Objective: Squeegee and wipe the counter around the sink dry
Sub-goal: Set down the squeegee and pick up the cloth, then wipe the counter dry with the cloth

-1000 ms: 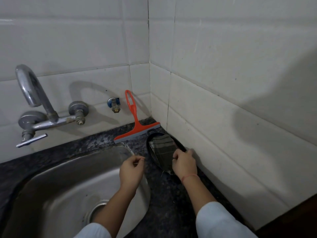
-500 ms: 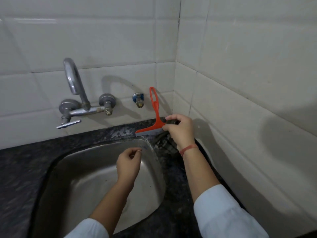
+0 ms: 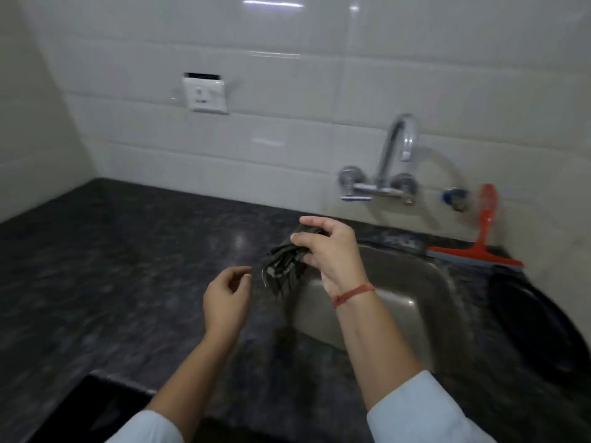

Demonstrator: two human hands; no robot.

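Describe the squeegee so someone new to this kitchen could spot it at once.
Find the steel sink set in the dark stone counter, then look past its far right corner to the white tiled wall. The squeegee leans there, right of the tap. It is the only red thing on the counter.

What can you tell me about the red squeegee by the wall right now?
The squeegee is red-orange plastic with a slotted loop handle and a wide head edged by a grey rubber blade. It stands propped, handle leaning up against the white tiled wall, blade edge resting on the dark counter behind the sink's right rear corner, beside a dark tray. Neither hand touches it.
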